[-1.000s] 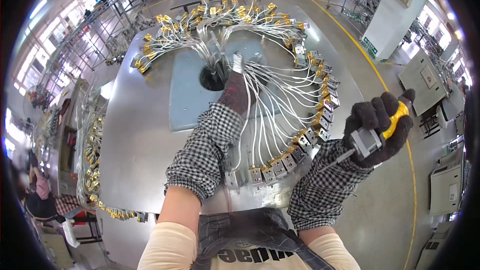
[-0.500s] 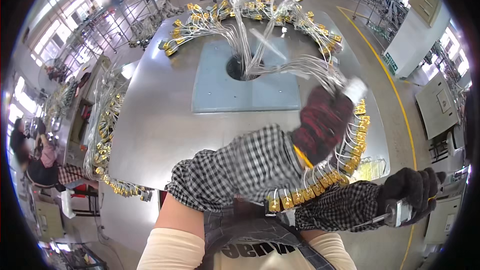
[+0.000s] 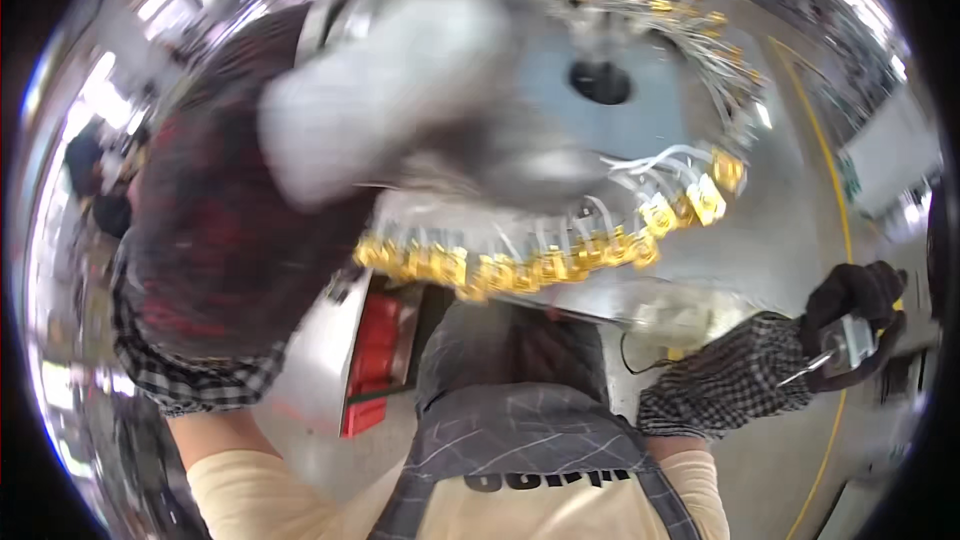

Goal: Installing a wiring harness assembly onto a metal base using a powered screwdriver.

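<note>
My left hand, in a dark red and black glove, is raised close to the camera over the left of the table. Motion smears its fingers and a whitish shape at their ends, so I cannot tell if anything is held. Below and beside it, yellow connectors with short white wires line the table's near edge. My right hand, in a black glove, is out at the far right, closed around a pale grey tool with a thin metal rod pointing left.
The metal table carries a blue-grey plate with a round dark hole. More yellow connectors curve along its far side. A clear plastic bag-like thing lies at the near right corner. Red bins sit below the table edge.
My left hand has swung from the right of the table up and left, close to the camera. The view has shifted. My right hand still holds the tool at the right.
</note>
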`<move>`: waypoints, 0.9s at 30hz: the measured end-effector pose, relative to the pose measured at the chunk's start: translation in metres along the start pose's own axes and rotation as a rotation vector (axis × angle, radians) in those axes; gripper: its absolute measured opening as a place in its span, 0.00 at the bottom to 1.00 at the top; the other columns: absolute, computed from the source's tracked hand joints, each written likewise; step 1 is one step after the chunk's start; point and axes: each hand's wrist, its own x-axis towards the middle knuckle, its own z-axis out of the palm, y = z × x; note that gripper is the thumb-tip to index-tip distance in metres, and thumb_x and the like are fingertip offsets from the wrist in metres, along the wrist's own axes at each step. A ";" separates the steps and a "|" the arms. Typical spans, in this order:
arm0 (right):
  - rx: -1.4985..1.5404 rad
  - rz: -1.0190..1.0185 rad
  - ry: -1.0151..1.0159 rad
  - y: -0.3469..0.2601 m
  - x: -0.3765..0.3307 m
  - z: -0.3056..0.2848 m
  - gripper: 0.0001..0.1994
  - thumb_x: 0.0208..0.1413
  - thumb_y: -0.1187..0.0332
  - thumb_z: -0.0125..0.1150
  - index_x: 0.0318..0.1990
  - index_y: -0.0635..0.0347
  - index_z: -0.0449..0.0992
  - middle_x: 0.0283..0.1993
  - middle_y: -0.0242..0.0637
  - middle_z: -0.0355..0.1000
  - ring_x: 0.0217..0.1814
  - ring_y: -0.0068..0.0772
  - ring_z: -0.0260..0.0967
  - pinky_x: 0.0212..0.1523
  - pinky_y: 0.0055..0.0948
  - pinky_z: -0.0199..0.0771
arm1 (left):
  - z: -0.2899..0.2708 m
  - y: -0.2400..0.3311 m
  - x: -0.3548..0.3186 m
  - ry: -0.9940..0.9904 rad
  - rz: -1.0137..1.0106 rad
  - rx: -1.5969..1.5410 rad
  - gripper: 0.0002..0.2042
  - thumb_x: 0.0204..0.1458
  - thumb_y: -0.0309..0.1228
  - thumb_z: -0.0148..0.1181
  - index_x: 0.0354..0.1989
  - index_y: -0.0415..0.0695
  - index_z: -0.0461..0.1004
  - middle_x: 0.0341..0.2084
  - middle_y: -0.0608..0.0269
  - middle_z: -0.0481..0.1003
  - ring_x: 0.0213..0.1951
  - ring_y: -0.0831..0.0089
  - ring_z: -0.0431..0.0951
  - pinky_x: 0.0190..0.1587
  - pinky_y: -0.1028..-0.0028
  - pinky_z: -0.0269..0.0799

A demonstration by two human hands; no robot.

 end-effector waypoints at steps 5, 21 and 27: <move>0.029 0.280 0.027 -0.002 0.024 -0.035 0.09 0.52 0.77 0.52 0.36 0.56 0.59 0.28 0.28 0.55 0.31 0.27 0.54 0.39 0.30 0.59 | -0.086 -0.027 -0.110 0.278 0.245 -0.029 0.20 0.61 0.38 0.52 0.52 0.33 0.70 0.22 0.61 0.71 0.27 0.64 0.75 0.38 0.66 0.74; -0.206 0.608 0.054 -0.002 0.048 -0.034 0.09 0.62 0.66 0.54 0.38 0.57 0.61 0.32 0.28 0.54 0.33 0.24 0.51 0.35 0.27 0.60 | -0.374 -0.147 -0.115 1.162 -0.604 1.536 0.17 0.51 0.36 0.54 0.49 0.44 0.76 0.42 0.52 0.78 0.49 0.56 0.76 0.55 0.64 0.64; -0.417 0.344 0.162 -0.012 0.034 -0.027 0.18 0.64 0.61 0.50 0.58 0.56 0.62 0.37 0.35 0.59 0.29 0.24 0.54 0.29 0.26 0.59 | -0.305 -0.124 -0.026 1.197 0.422 1.647 0.30 0.48 0.48 0.65 0.56 0.42 0.71 0.53 0.44 0.71 0.55 0.49 0.71 0.57 0.60 0.68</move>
